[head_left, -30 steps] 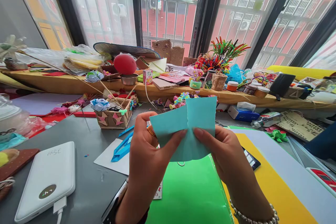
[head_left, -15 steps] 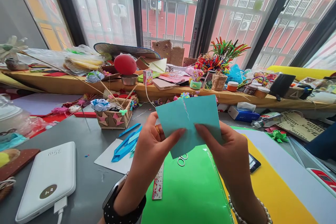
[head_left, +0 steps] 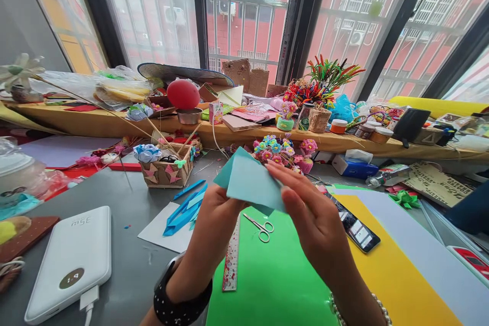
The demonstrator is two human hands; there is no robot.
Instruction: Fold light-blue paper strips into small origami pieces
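Observation:
A light blue-green paper (head_left: 254,181), partly folded over, is held up between both hands above the green mat (head_left: 275,275). My left hand (head_left: 216,219) grips its lower left side, with the fingers mostly hidden behind it. On the right edge, my right hand (head_left: 315,214) pinches the paper between thumb and straightened fingers. Small scissors (head_left: 263,228) lie on the mat just below the paper, and a patterned ruler (head_left: 231,262) lies at the mat's left edge.
Blue folded strips (head_left: 181,216) rest on white paper at the left, near a white power bank (head_left: 71,262). A phone (head_left: 357,226) lies on yellow card (head_left: 397,270) at the right. Behind stand a cardboard basket (head_left: 168,170) and crocheted flowers (head_left: 275,148).
The paper, earlier spread nearly flat toward the camera, is now turned and folded over. My right hand has shifted its grip to the edge, uncovering the scissors, phone and flowers.

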